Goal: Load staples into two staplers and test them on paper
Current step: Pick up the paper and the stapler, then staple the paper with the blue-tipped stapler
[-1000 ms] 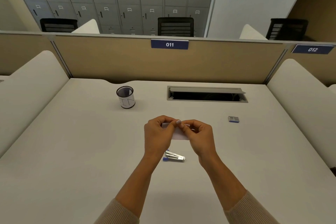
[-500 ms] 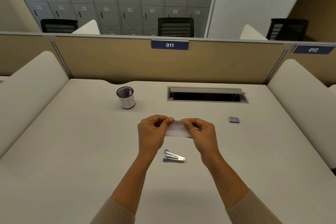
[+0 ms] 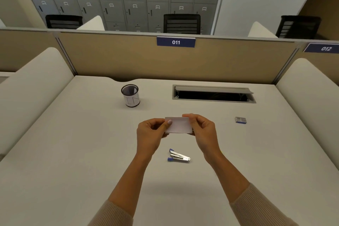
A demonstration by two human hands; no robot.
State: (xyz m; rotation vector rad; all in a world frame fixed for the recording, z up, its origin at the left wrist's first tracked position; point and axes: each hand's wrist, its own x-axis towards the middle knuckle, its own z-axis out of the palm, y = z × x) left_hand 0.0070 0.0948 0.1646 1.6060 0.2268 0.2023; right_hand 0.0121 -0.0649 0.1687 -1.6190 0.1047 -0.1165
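White tabletop (image 3: 73,152). Mesh pen cup (image 3: 130,95) upright near far edge, left of centre. Recessed cable hatch (image 3: 213,94) along far edge, lid raised. Metal stapler (image 3: 178,156) lying mid-tabletop, blue-tipped ends splayed apart. Small grey-blue box (image 3: 240,120) toward right edge, well apart from stapler.

Above the desk (image 3: 73,152), the left hand (image 3: 149,135) and right hand (image 3: 203,132) pinch the two ends of a small white paper slip (image 3: 178,124). Below them lies a small stapler (image 3: 178,156). A staple box (image 3: 240,120) sits toward the right edge, a pen cup (image 3: 130,95) toward the back.
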